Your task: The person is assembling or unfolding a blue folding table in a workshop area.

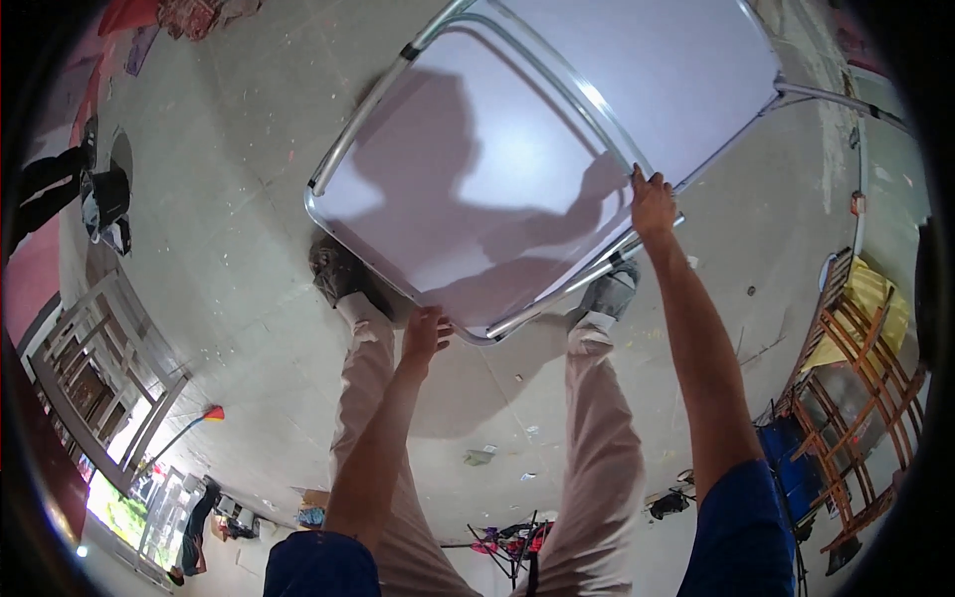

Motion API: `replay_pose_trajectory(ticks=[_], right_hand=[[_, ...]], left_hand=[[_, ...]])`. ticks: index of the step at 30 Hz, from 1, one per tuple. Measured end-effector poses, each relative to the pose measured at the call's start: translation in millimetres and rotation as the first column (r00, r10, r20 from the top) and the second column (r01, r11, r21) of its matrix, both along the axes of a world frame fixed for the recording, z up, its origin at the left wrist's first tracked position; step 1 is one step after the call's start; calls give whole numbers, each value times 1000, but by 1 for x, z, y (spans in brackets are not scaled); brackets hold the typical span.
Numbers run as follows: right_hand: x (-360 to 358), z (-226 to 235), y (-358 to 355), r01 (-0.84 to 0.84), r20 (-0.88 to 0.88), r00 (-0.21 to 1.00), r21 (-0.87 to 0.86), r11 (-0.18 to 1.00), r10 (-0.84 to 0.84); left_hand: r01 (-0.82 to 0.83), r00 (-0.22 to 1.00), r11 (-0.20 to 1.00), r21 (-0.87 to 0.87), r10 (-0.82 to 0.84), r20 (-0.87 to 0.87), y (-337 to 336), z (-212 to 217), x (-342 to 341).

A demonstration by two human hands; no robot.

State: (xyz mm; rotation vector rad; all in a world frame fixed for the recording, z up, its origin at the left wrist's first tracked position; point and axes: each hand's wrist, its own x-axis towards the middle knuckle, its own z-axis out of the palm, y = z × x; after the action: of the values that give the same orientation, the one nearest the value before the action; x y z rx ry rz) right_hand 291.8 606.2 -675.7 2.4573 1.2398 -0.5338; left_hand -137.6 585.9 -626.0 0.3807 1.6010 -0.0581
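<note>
A folding table point(517, 169) with a pale, smooth panel and silver tubular metal legs lies in front of me, its underside up. My left hand point(426, 334) is closed on the rim at its near corner. With my right hand point(654, 204) I grip the end of a curved metal leg tube point(597, 99) near the table's right edge. Another leg tube point(557, 297) runs along the near right side. My shadow falls across the panel. My two shoes stand on either side of the near corner, the left one point(338, 269) partly under the rim.
A grey wooden frame point(109, 368) stands at the left, with a broom point(199, 418) beside it. Wooden chairs or racks point(856, 388) with a yellow cloth point(856, 308) are at the right. Another person point(194, 532) stands at the lower left. Small scraps point(479, 456) litter the floor.
</note>
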Motion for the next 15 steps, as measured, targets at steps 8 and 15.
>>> replay_pose_trajectory(ticks=[8,15], right_hand=[[21,-100,12,5,38,999,103,995,-9],[37,-90,5,221,-210,961,187,957,-181]], left_hand=[[-27,985,995,-92,11,-175,-50,-60,-43],[12,998,1000,-19,-13,-63,-34,-57,12]])
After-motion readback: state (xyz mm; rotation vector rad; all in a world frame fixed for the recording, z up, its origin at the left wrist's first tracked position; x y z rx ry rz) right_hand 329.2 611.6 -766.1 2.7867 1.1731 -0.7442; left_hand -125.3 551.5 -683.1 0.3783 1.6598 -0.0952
